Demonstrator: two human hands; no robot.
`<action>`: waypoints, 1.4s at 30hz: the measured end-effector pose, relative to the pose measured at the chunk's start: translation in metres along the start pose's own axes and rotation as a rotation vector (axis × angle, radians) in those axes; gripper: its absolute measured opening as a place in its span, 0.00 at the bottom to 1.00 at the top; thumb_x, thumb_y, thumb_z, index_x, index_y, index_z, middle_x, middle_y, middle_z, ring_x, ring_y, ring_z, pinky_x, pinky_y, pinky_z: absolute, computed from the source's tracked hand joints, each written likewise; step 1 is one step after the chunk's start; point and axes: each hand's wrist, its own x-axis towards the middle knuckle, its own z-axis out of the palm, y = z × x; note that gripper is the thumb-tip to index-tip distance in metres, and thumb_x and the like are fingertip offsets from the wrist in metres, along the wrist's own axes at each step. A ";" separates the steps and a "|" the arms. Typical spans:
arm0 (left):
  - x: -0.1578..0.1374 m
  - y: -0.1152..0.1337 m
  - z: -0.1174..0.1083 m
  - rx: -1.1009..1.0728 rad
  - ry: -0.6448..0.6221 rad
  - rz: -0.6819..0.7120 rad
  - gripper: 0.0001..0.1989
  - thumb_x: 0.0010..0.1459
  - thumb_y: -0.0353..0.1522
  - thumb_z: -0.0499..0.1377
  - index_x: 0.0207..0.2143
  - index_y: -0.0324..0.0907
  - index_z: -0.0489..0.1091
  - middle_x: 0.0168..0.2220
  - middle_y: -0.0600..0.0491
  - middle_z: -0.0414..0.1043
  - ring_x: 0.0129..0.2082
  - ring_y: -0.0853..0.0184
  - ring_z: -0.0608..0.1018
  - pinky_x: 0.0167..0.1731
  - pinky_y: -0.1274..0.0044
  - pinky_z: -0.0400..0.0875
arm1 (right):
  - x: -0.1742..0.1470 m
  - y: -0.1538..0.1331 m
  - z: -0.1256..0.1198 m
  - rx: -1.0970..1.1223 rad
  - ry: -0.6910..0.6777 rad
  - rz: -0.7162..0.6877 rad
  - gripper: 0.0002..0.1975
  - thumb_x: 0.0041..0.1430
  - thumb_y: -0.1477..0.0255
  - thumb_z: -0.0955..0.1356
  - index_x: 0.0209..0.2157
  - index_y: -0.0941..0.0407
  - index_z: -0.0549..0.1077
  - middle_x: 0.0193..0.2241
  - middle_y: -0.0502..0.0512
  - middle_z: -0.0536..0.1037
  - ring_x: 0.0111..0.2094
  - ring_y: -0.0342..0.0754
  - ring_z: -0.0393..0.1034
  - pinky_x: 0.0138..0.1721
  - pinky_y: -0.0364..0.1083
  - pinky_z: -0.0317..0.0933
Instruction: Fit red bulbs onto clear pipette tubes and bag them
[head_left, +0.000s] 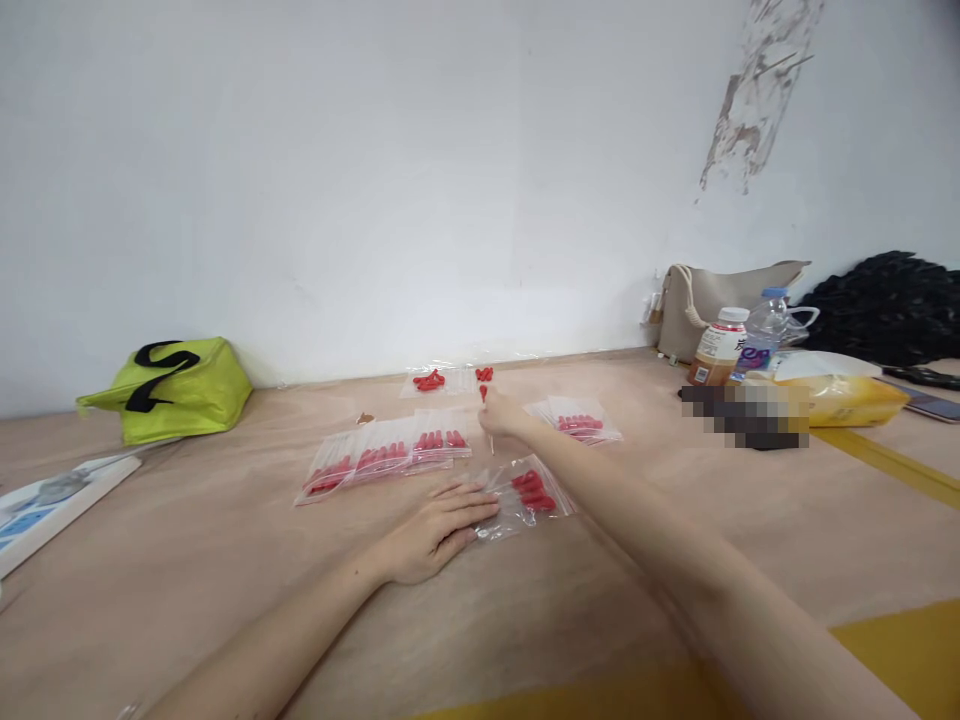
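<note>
My left hand (pixel 442 525) lies flat with its fingers stretched out, resting on the edge of a clear zip bag (pixel 495 515). Several red pieces (pixel 534 490) sit inside that bag. Farther forward, my right hand (pixel 504 412) pinches a thin white stick with a red tip (pixel 484 393); the fingers partly hide it. Just beyond the right hand is a small cluster of loose red pieces (pixel 485 374). To its left, more red pieces (pixel 429 380) lie on clear plastic.
Overlapping zip bags with red pieces (pixel 382 457) spread left of my hands; another stack (pixel 577 420) lies right. A lime-green bag (pixel 187 385) stands far left. Bottles (pixel 720 345), a beige bag (pixel 727 285) and a yellow pack (pixel 855 400) crowd the right, before a white wall (pixel 450 180).
</note>
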 end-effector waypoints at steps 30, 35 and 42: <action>0.001 -0.002 -0.001 -0.001 -0.047 -0.010 0.21 0.62 0.31 0.44 0.58 0.51 0.49 0.57 0.59 0.54 0.59 0.66 0.51 0.57 0.68 0.48 | -0.115 0.090 -0.004 1.232 0.310 0.253 0.15 0.49 0.71 0.65 0.34 0.52 0.52 0.21 0.42 0.69 0.22 0.41 0.70 0.28 0.45 0.68; 0.001 -0.002 0.000 0.001 -0.047 -0.021 0.21 0.62 0.31 0.44 0.57 0.51 0.50 0.58 0.59 0.52 0.59 0.66 0.52 0.57 0.67 0.48 | -0.118 0.094 -0.010 1.194 0.221 0.324 0.08 0.52 0.74 0.62 0.32 0.54 0.55 0.19 0.44 0.69 0.20 0.39 0.68 0.24 0.41 0.65; 0.001 0.000 -0.002 -0.013 -0.036 -0.007 0.21 0.62 0.30 0.44 0.57 0.51 0.50 0.58 0.57 0.53 0.59 0.64 0.53 0.56 0.64 0.50 | -0.119 0.103 -0.020 1.047 0.357 0.347 0.08 0.53 0.73 0.61 0.34 0.54 0.54 0.16 0.41 0.66 0.15 0.38 0.64 0.17 0.38 0.60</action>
